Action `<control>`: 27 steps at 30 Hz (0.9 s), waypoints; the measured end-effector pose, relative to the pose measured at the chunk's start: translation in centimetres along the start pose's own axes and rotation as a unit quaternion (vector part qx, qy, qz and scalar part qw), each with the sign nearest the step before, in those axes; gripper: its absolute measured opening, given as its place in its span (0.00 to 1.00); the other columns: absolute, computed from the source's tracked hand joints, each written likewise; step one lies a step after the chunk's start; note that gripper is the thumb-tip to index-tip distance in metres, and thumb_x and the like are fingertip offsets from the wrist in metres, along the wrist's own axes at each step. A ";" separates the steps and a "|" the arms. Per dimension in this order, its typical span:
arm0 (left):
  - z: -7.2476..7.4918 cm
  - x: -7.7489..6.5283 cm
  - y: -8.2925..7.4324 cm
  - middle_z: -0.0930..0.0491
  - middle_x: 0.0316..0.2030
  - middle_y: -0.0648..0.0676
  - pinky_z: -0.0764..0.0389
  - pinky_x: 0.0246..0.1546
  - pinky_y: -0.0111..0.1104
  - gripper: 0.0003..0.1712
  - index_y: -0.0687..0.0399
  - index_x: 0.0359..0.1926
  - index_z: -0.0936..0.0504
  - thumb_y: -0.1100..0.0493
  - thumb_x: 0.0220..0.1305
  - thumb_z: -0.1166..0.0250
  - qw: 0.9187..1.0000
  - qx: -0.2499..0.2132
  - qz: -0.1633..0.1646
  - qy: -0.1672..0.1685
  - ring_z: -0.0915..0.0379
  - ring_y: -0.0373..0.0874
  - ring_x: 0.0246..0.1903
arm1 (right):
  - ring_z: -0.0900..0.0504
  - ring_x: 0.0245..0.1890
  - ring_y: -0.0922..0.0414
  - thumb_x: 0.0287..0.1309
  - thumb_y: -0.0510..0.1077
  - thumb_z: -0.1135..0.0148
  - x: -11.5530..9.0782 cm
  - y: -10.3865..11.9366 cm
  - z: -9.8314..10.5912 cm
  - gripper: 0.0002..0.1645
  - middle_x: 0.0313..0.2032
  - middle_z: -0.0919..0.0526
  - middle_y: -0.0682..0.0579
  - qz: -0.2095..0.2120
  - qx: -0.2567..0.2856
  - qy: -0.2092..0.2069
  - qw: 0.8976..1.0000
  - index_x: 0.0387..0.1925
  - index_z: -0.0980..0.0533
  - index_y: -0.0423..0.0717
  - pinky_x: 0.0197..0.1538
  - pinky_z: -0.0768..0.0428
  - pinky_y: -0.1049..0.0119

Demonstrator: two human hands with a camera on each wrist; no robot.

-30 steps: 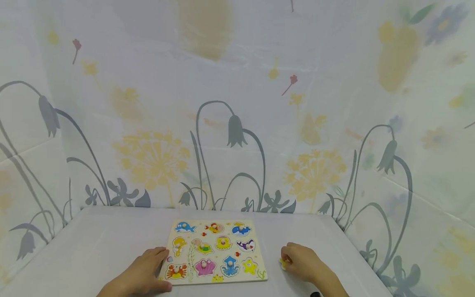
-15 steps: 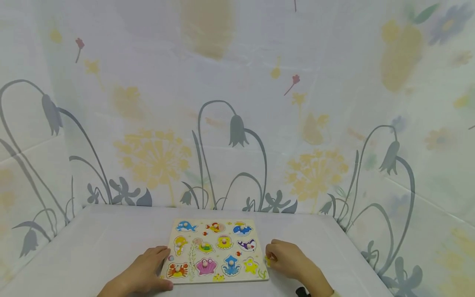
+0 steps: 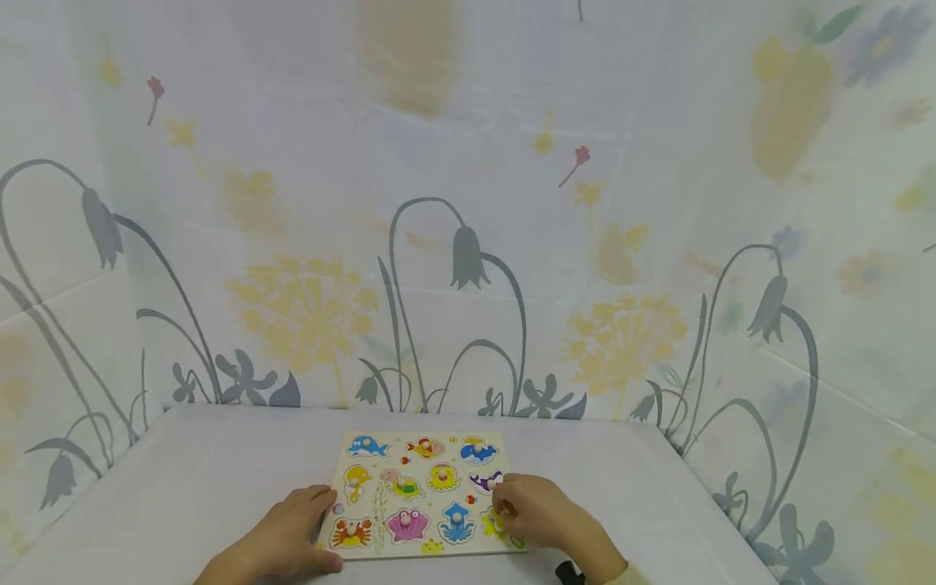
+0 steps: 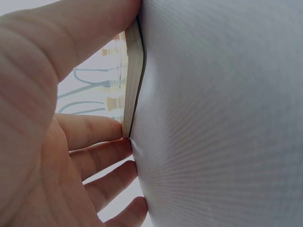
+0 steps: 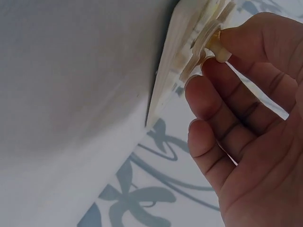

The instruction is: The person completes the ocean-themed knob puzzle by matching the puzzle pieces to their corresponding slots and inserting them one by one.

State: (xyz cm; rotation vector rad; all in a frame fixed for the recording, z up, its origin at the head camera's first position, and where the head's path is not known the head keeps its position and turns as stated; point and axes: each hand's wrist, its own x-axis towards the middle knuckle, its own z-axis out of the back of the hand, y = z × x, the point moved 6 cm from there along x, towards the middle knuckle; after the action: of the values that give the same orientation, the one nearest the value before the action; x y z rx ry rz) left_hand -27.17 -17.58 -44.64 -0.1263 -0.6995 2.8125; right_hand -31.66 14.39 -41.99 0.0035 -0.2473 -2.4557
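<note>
A wooden peg puzzle board [image 3: 366, 552] with sea-animal pieces lies on the white table. My left hand [image 3: 274, 536] rests at its front left corner. In the left wrist view the thumb [image 4: 94, 28] and forefinger [image 4: 90, 131] touch the board's edges, fingers fairly straight. My right hand [image 3: 537, 510] is over the board's front right corner, by the yellow star spot. In the right wrist view its thumb and forefinger pinch the wooden knob [image 5: 218, 49] of a puzzle piece [image 5: 204, 40] close above the board. That piece is mostly hidden in the head view.
The crab [image 3: 353, 533], shell [image 3: 407, 526], squid [image 3: 457, 523] and several other knobbed pieces sit in the board. White table surface [image 3: 600, 463] extends on both sides. A flower-printed curtain [image 3: 468, 325] stands behind it. A black object [image 3: 569, 573] shows at the right wrist.
My right hand has moved left from the bare table to over the board's right corner, carrying a small yellow piece. My left hand has stayed at the board's left corner.
</note>
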 end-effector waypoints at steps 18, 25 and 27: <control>0.1 -0.1 0.0 0.32 0.61 0.65 0.38 0.59 0.61 0.56 0.66 0.60 0.29 0.36 0.34 0.22 1.000 -0.002 -0.003 -0.006 0.41 0.65 0.61 | 0.32 0.27 0.68 0.50 0.43 0.33 0.7 1.1 -0.4 0.05 0.25 0.29 0.68 0.013 0.007 0.016 1.000 0.28 0.21 0.58 0.35 0.27 0.71; 0.1 -0.1 -0.1 0.32 0.60 0.65 0.38 0.58 0.61 0.57 0.66 0.60 0.29 0.36 0.33 0.22 1.000 -0.002 -0.002 -0.007 0.40 0.66 0.61 | 0.32 0.27 0.68 0.52 0.46 0.32 0.8 1.0 -0.8 0.02 0.25 0.29 0.69 0.004 0.004 0.020 1.000 0.29 0.20 0.57 0.35 0.28 0.71; 0.0 -0.1 -0.1 0.32 0.60 0.65 0.38 0.58 0.61 0.57 0.66 0.60 0.29 0.36 0.33 0.22 1.000 -0.002 -0.003 -0.007 0.40 0.66 0.61 | 0.32 0.27 0.68 0.52 0.45 0.32 0.7 1.0 -0.9 0.03 0.25 0.29 0.69 0.004 0.002 0.019 1.000 0.29 0.20 0.57 0.35 0.27 0.71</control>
State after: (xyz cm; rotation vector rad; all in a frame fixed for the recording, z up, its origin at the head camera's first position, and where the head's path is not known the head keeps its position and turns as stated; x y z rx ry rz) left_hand -27.09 -17.53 -44.55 -0.1056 -0.7076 2.8093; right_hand -31.51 13.00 -42.60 0.0522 -0.2356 -2.4450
